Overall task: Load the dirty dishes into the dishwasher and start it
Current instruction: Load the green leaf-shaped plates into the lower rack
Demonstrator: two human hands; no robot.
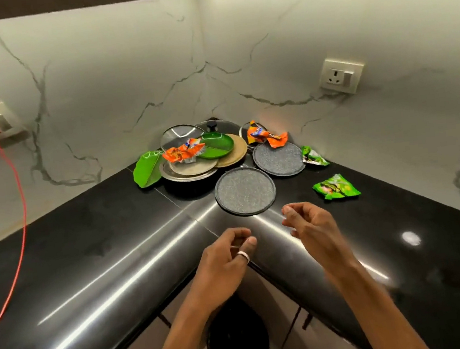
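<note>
Dirty dishes are piled in the far corner of the black counter: steel and tan plates under a green plate, glass lids leaning behind, and snack wrappers lying on and to the right of the pile, which probably need clearing off before loading. The nearer grey plate lies apart from the stack at the counter's rounded inner edge, which probably makes it the easiest first pick. The left hand and right hand hover just on its near side, fingers loosely curled and holding nothing; no dishwasher is in view.
</note>
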